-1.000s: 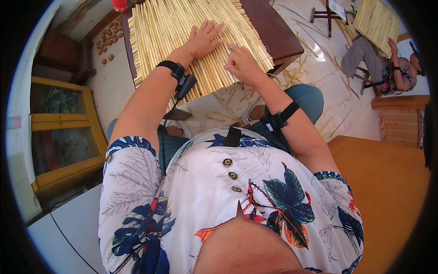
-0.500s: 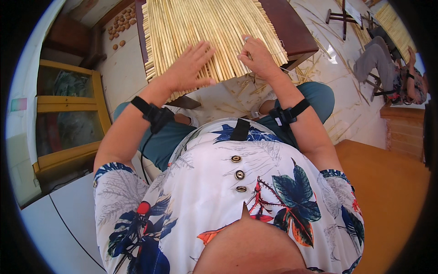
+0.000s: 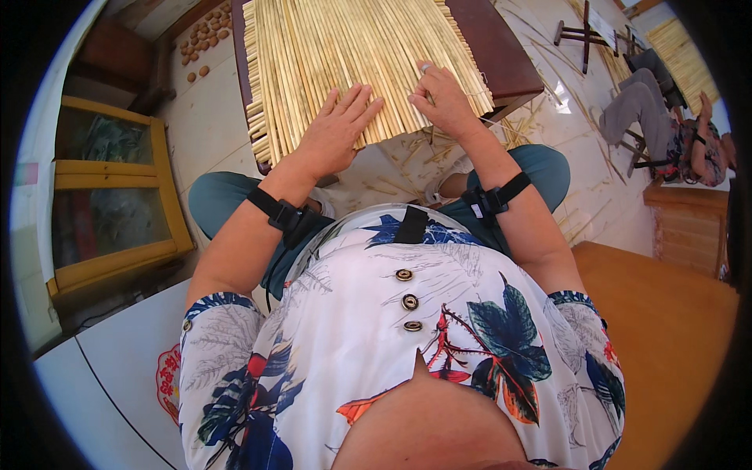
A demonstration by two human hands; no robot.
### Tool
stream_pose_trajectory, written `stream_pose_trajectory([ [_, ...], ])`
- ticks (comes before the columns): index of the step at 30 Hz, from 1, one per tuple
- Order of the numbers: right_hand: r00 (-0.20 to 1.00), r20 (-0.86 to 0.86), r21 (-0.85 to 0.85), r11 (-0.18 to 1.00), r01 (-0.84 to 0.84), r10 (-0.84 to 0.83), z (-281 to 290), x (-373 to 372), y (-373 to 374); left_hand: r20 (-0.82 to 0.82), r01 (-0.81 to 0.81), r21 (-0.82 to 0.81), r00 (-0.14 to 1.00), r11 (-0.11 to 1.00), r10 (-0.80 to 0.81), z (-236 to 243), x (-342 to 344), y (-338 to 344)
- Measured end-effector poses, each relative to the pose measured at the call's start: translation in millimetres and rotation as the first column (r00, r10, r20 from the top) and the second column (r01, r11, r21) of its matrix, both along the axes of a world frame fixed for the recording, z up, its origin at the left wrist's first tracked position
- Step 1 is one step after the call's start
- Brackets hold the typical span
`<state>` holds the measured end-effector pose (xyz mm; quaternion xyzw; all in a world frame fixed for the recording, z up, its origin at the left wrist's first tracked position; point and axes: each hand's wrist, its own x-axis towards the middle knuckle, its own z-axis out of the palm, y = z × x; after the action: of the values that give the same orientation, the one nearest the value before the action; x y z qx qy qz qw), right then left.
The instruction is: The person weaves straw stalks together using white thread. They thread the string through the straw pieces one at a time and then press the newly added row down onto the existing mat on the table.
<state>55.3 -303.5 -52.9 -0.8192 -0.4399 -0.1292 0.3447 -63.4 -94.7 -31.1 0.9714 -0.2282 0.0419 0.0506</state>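
Observation:
A mat of pale yellow stalks point(image 3: 345, 47), laid side by side, lies on a dark red table before me. My left hand point(image 3: 333, 131) rests palm down on its near edge, fingers stretched over the stalks and holding nothing. To the right, my right hand point(image 3: 446, 100) is on the mat with its fingers curled in and the thumb against the stalks; what those fingers hold, if anything, is hidden. A ring shows on it. Past the right hand, a thin pale thread point(image 3: 479, 92) runs along the mat's right side.
The table's dark red top point(image 3: 513, 66) shows right of the mat. Loose stalk scraps point(image 3: 407, 157) litter the tiled floor. A yellow-framed cabinet point(image 3: 168, 184) stands left, small round brown things point(image 3: 207, 35) lie beyond it. At far right another person point(image 3: 693, 141) sits by a similar mat.
My left hand has moved right and inward along the mat's near edge, its fingers now flatter on the stalks. The right hand has hardly moved.

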Motion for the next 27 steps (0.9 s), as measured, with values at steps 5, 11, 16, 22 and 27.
stream_pose_trajectory([
  [5,0.999,-0.036,0.021,1.000,0.006,-0.006,1.0,-1.0,-1.0,0.014,0.001,-0.010,1.000,1.000,-0.001,-5.2,1.9,1.3],
  [11,0.992,-0.015,0.048,0.991,0.122,-0.122,14.6,-11.9,-1.7,0.006,0.011,0.027,1.000,1.000,-0.011,-3.1,3.1,-1.5],
  [16,0.984,0.126,-0.113,0.987,-0.112,0.126,25.2,-59.8,14.7,-0.024,-0.030,0.010,0.999,1.000,0.030,-0.9,-1.7,0.6],
  [22,0.978,0.192,-0.183,0.982,-0.052,0.087,3.2,-73.1,12.4,-0.025,-0.024,0.006,0.999,1.000,0.025,2.5,-0.6,-3.4],
  [27,0.975,0.206,-0.162,0.986,-0.050,0.083,3.2,-74.2,12.5,-0.030,-0.027,-0.024,0.999,0.999,0.026,1.7,-0.4,-2.7],
])
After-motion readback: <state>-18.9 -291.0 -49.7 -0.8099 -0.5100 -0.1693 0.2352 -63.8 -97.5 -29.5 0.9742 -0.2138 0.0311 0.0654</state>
